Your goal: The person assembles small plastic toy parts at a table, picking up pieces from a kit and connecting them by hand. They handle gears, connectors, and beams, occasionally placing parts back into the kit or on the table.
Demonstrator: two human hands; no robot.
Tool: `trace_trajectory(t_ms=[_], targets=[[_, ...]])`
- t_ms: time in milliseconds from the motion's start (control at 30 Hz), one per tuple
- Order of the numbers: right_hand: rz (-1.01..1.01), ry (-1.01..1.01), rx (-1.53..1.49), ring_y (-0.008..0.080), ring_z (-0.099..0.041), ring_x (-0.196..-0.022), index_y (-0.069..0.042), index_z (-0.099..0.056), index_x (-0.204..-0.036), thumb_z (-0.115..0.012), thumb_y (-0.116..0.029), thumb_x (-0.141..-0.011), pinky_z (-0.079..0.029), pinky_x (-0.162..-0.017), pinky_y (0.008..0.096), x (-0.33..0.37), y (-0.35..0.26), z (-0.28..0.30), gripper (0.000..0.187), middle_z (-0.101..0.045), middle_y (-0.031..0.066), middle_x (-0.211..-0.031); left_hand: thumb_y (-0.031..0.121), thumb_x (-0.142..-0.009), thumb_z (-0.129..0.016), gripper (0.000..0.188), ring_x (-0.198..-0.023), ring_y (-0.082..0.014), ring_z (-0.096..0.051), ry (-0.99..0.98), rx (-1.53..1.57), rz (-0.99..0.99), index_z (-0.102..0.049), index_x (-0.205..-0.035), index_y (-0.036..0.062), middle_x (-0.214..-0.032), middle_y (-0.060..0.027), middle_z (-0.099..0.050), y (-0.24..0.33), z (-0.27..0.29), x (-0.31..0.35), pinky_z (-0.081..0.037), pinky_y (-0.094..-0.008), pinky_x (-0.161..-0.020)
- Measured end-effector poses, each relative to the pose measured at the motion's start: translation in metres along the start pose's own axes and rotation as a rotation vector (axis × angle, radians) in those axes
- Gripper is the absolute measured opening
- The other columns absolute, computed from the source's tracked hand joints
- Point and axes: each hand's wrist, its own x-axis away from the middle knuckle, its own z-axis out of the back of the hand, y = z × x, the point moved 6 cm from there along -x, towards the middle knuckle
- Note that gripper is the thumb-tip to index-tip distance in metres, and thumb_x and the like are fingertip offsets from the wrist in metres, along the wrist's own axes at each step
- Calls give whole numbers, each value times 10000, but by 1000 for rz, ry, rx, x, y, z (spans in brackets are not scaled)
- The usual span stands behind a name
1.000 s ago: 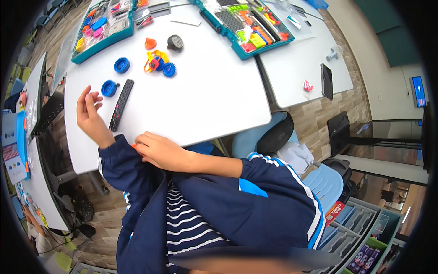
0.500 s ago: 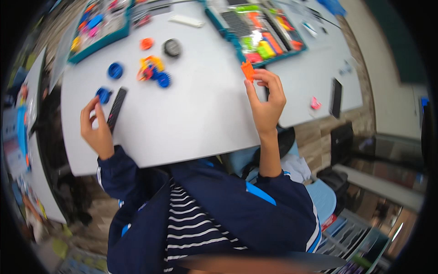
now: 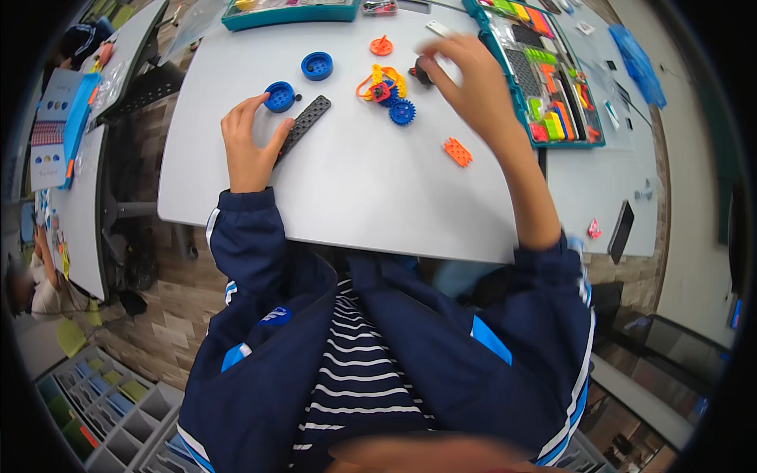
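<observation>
My left hand (image 3: 248,146) rests on the white table (image 3: 355,189). Its fingertips touch a blue wheel (image 3: 280,96) and its thumb lies against a black perforated strip (image 3: 306,124). My right hand (image 3: 469,87) reaches across the table with its fingers apart. Its thumb is at a small black wheel (image 3: 419,76), beside a small assembly of orange, yellow and red parts (image 3: 381,83). A blue gear (image 3: 402,112) lies just below that assembly. An orange plate (image 3: 457,151) lies loose on the table under my right wrist.
A second blue wheel (image 3: 317,65) and an orange round piece (image 3: 381,46) lie further back. A teal parts tray (image 3: 544,71) stands at the right and another (image 3: 288,12) at the far edge. A phone (image 3: 620,231) lies on the neighbouring table.
My right hand held the orange plate up half a second ago; the plate now lies on the table and the hand has moved left to the black wheel. My left hand has lowered onto the blue wheel.
</observation>
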Motion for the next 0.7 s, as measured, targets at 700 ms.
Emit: trace_trajectory(t_ms=[700], targets=[[-551,70,320,194,-677,-815,-61,-777,-1094,-722,-205,-935,-525,-785,331,72,185,149,221,-722,97,-943,286,-826,-821,661,-1304,-362,-469,-86,0,-52,-562,-1400,86,-1385,-161,-541,-13,-10,19,-372,-467,-1106]])
